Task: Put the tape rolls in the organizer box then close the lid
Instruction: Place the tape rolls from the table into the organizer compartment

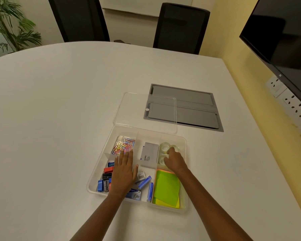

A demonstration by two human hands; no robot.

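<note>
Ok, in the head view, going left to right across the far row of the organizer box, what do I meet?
Coloured paper clips → grey card box → clear tape rolls, with the right hand resting on them.

The word "amlin" runs lengthwise in white along a grey box (149,154) standing in the middle compartment of a clear organizer (94,180); the smaller lines printed beneath it are too small to read.
</note>
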